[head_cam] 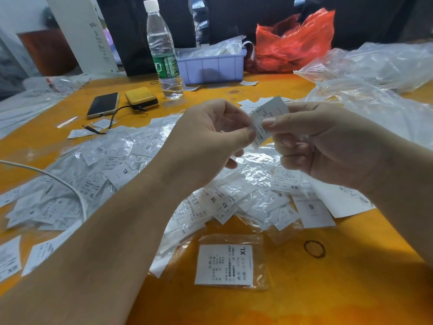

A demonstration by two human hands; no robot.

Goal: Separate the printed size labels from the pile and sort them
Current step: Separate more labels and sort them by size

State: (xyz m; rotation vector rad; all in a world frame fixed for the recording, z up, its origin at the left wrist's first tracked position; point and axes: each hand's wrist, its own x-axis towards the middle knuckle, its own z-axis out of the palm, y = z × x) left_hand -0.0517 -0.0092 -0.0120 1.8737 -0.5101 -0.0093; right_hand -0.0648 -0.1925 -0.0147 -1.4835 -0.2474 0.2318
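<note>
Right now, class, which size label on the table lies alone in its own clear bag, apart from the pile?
The XL label nearest the camera, lying flat on bare orange table, apart from the pile.

We see the label pile [131, 174] across mid-frame on the table [304, 289], one bagged label [225, 265] lower centre, bottle [164, 50] and tray [210, 66] behind, phone [103, 104] upper left, bags [375, 73] upper right.

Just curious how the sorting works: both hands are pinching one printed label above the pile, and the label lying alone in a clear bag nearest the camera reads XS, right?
Not quite. The head view shows the bagged label reads XL, not XS. The left hand and right hand do pinch one printed label above the pile.
</note>
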